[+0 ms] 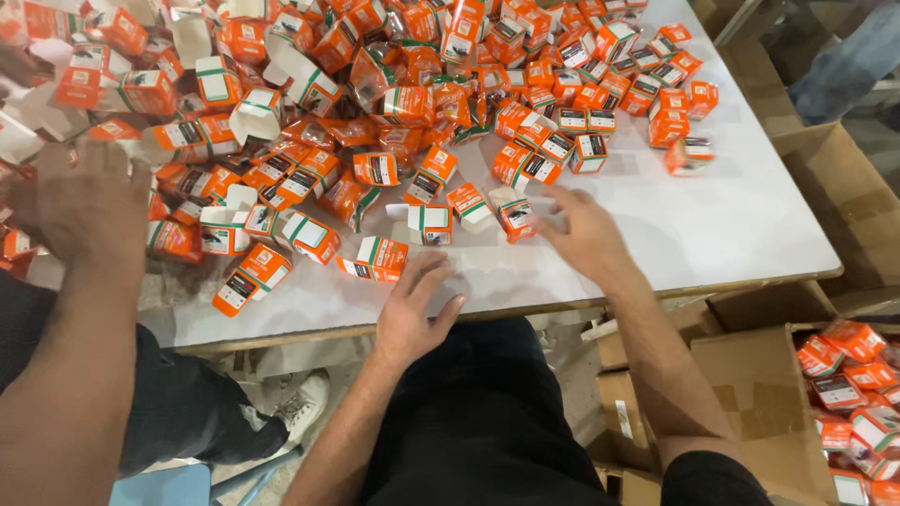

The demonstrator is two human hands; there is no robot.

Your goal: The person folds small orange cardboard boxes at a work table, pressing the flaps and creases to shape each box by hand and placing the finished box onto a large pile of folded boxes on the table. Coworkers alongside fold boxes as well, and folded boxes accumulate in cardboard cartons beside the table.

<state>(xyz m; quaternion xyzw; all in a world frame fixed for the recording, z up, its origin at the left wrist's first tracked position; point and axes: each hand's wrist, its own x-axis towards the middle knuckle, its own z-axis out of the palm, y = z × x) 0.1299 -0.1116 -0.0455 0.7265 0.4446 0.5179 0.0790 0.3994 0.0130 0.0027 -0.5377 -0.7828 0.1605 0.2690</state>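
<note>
A big heap of small orange-and-white cartons [375, 103] covers the white table [731, 225]; many have open flaps. My left hand [417, 305] rests flat on the table's near edge, fingers apart, just below a lying carton [377, 258]. Over the table my right hand [581, 234] is stretched out with fingers spread and empty, fingertips close to a small carton [514, 215]. Motion blur softens the right hand.
Another person's hand [84, 201] and forearm reach into the heap at the left; their dark trousers and white shoe [300, 403] show below. A cardboard box [759, 394] at the lower right holds finished orange cartons [853, 394]. More boxes stand on the floor at the right.
</note>
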